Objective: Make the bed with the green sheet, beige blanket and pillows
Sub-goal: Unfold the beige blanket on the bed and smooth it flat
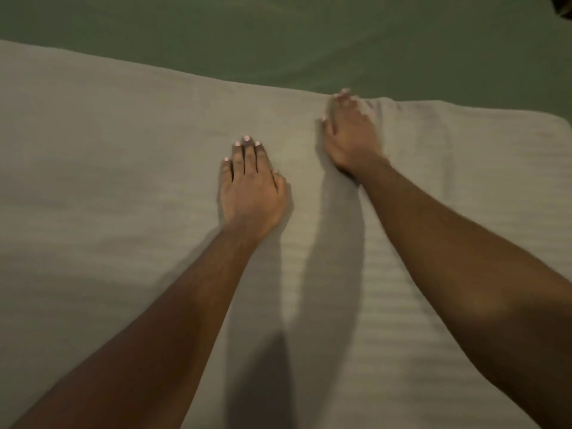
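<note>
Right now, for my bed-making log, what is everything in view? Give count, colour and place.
green sheet: one, green, across the top of the view, beyond the blanket.
beige blanket: one, beige with faint stripes, covers the middle and bottom; its far edge lies on the sheet.
dark thing: one, top right corner, too little shows to identify.
left hand: one, flat on the blanket, near centre.
right hand: one, on the blanket at its far edge, blurred.
</note>
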